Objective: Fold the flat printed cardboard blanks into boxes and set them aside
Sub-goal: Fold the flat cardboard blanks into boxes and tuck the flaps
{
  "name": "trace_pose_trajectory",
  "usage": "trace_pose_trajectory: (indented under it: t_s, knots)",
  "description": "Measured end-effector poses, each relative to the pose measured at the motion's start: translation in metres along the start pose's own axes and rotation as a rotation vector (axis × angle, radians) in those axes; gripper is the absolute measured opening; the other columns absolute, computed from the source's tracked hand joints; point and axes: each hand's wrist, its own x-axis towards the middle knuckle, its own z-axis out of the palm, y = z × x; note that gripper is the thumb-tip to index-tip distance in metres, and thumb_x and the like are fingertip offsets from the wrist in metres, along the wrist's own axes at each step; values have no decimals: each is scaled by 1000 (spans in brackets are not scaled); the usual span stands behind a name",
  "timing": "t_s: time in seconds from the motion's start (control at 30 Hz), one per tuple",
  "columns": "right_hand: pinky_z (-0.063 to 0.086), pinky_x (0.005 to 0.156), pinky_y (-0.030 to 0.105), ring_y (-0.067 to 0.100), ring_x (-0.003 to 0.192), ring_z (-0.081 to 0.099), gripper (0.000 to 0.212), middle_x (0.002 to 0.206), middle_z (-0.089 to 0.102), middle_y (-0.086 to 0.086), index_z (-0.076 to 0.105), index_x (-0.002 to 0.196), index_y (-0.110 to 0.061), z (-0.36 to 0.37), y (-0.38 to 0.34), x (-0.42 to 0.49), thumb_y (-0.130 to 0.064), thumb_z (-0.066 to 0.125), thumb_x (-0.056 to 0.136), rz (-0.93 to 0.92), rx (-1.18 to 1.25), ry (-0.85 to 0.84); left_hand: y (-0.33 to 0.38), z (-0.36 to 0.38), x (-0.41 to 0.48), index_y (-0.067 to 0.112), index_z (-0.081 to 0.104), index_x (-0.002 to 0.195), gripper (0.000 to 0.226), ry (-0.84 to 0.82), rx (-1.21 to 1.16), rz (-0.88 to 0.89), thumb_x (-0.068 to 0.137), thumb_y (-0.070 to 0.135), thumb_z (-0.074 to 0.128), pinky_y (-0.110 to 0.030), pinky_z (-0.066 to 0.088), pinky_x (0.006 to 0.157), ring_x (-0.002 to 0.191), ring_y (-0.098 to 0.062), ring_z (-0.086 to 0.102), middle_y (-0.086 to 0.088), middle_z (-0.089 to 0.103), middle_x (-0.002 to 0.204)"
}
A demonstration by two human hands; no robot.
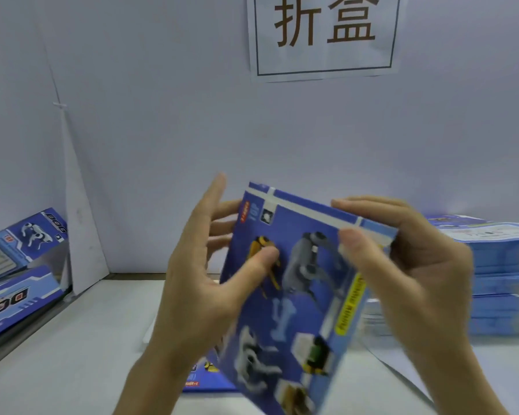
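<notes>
Two hands, one left hand [198, 289] and one right hand [414, 271], hold one blue printed box [297, 295]. Left of that box lie two folded boxes, an upper folded box [27, 238] and a lower folded box [15, 298]. One flat blank [206, 377] shows beneath it. One stack of blanks [498, 280] sits to its right, too blurred to count. One sign [324, 34] hangs above.

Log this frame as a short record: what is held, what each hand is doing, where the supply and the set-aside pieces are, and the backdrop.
held item: blue printed box, tilted, lifted above the table
left hand: thumb presses the front face, fingers behind it
right hand: grips the top right corner
fold state: cannot tell, motion blur
supply: stack of flat blanks on the table, right side
set aside: boxes leaning at far left
backdrop: wall with a paper sign
</notes>
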Motion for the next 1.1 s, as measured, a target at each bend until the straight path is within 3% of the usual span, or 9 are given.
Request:
trace_pose_trajectory:
  t_s: [0.1,0.17,0.23,0.37,0.47,0.63,0.7,0.9,1.1]
  knots:
    - [38,53,31,31,50,44,27,62,58,18,78,91,-30,-7,5,0,-53,72,77,200,204,-37,-5,-7,1,48,52,131,66,-22,-182,-93,68,45,72,-40,57,80,96,-23,65,10,63,111]
    - [48,56,25,19,56,61,14,65,68,4,79,86,-27,-1,9,-2,-36,70,80,329,421,-86,-6,-3,0,33,57,130,66,-83,-430,-173,66,33,75,-34,57,75,97,-25,68,3,63,116]
    - [54,56,21,14,66,71,21,74,74,2,78,82,-25,6,13,-5,-22,57,83,438,553,-118,-5,2,3,17,52,125,70,-121,-603,-257,59,19,76,-26,57,65,88,-17,72,5,70,108]
    - [55,57,25,21,73,72,12,83,73,7,71,88,-27,10,13,-10,-25,59,84,467,575,-165,-3,5,11,14,50,107,44,-22,-583,-343,67,-2,50,-19,53,50,62,-9,70,5,74,76]
    - [55,60,26,21,72,69,20,83,70,7,65,98,-24,10,10,-12,-23,64,77,424,528,-185,0,9,10,9,49,95,34,28,-555,-336,71,-13,55,-15,50,45,53,-4,66,12,70,65]
    - [53,56,23,14,64,65,19,77,67,1,57,98,-12,13,9,-14,-7,52,81,364,544,-86,-1,11,7,8,49,87,24,46,-598,-409,71,-10,53,-17,49,42,49,-6,65,8,69,61]
    - [51,53,21,13,59,63,12,71,65,2,61,89,-16,15,9,-15,-7,57,80,357,559,-72,1,9,9,8,51,89,39,28,-600,-422,57,-12,60,-18,50,42,50,-8,66,6,70,63]
    - [49,58,21,13,65,60,15,77,67,-1,62,66,-24,18,9,-14,-10,62,73,329,467,-13,-2,7,12,6,51,88,29,37,-598,-442,61,3,42,-18,50,44,50,-9,65,4,70,62]
    - [53,56,25,15,65,64,18,84,69,3,63,71,-22,17,13,-14,-10,51,78,448,626,-43,0,10,10,7,50,87,28,70,-577,-447,60,4,45,-17,49,42,48,-7,64,6,68,60]
